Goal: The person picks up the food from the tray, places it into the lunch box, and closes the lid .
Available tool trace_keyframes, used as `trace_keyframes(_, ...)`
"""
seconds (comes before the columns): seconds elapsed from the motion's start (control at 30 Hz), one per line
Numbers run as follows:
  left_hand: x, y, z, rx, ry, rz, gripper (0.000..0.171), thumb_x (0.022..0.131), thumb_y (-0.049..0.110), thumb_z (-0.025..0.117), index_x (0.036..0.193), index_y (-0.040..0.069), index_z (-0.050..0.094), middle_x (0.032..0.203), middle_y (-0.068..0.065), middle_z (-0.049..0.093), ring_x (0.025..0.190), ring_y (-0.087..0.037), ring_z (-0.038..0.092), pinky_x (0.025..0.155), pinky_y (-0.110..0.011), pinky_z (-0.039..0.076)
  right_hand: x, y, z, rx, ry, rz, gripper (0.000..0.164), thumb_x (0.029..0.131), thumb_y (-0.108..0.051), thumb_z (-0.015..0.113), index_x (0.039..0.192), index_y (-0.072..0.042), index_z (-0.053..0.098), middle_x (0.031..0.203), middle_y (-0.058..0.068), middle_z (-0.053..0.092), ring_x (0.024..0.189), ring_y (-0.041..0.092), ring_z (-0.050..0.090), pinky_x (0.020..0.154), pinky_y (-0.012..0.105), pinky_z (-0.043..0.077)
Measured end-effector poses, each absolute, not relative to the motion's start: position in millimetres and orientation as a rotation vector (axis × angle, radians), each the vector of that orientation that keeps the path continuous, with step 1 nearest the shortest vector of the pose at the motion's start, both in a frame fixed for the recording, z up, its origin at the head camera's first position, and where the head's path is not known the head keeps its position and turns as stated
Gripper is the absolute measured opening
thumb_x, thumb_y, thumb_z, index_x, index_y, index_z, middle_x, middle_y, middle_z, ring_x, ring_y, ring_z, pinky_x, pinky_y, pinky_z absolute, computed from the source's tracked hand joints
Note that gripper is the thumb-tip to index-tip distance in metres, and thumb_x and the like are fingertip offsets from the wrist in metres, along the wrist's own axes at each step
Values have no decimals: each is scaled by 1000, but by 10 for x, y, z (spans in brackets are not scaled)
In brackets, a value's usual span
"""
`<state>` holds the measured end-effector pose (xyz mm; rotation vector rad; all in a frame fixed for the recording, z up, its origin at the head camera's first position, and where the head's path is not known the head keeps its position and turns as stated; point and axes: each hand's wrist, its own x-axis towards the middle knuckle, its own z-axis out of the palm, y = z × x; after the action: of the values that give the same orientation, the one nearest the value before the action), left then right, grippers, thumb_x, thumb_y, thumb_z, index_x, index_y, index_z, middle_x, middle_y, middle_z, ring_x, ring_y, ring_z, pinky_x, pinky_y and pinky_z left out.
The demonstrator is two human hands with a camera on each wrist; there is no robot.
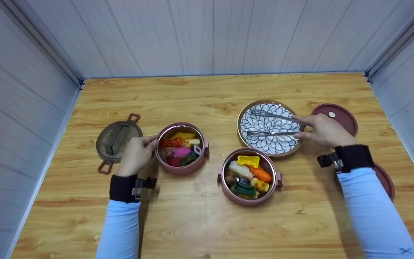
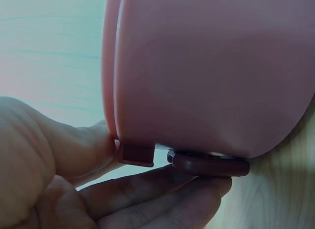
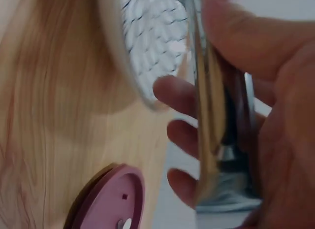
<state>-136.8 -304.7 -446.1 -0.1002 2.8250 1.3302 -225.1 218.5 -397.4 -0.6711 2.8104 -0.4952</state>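
My left hand [image 1: 137,154] pinches the rim and side handle of a pink round lunch pot [image 2: 206,76], thumb at the rim and fingers under the handle. Toy food pieces [image 1: 181,152] in several colours fill this pot. Metal food tongs [image 3: 216,140] are gripped in my right hand [image 1: 323,131], their arms spread apart. The tong tips lie over a plate [image 1: 270,124] with a petal pattern and brown rim. A second pink pot [image 1: 247,202], holding more toy food [image 1: 248,176], stands in front of the plate.
A dark round lid with two loop handles [image 1: 115,142] lies at the left. On the right is a maroon lid [image 1: 347,120] with a white knob. Another maroon lid [image 1: 386,183] shows partly from under my right forearm. Pale panels [image 1: 207,39] wall the wooden table.
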Motion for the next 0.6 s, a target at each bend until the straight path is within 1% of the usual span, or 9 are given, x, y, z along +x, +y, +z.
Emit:
trace_keyframes(0.07,-1369,-3048,-4464,-107,2820,1333,30,102,12,56,125,-4,66,118,-18,67,102,-24,64,83,-38,51,-2287,2180,-3969,-677,2832,-433,63,91,-28,73,147,-14,49,115,14,68,88,31,60,83,48,45)
trace_keyframes(0.1,-1369,-3047,-4462,-110,2817,1335,30,102,12,56,125,-4,66,118,-18,67,101,-24,64,82,-38,51,-2302,2174,-3964,-669,2841,-403,64,91,-27,74,148,-14,48,115,15,67,93,35,59,86,52,44)
trace_keyframes(0.17,-1367,-3046,-4456,-109,2818,1334,30,102,12,55,125,-4,66,117,-18,68,100,-24,64,81,-36,51,-2322,2154,-3949,-638,2850,-339,67,90,-27,75,149,-14,47,121,21,61,106,43,54,93,58,40)
trace_keyframes(0.23,-1367,-3043,-4453,-109,2814,1337,30,102,13,55,125,-3,66,117,-18,68,99,-24,65,79,-35,51,-2334,2127,-3935,-601,2849,-285,69,88,-28,77,148,-14,47,129,27,53,118,48,45,97,64,35)
trace_keyframes(0.4,-1367,-3039,-4443,-124,2786,1344,30,102,14,56,126,-1,66,116,-16,69,97,-22,65,76,-30,51,-2352,2076,-3936,-547,2818,-253,72,86,-25,79,148,-11,46,131,27,49,119,46,43,95,62,37)
trace_keyframes(0.6,-1367,-3047,-4450,-125,2793,1335,30,102,15,56,125,-1,67,110,-15,71,87,-21,65,68,-25,49,-2336,2066,-3915,-529,2812,-259,77,82,-20,83,148,-9,46,134,27,47,121,47,41,97,62,36)
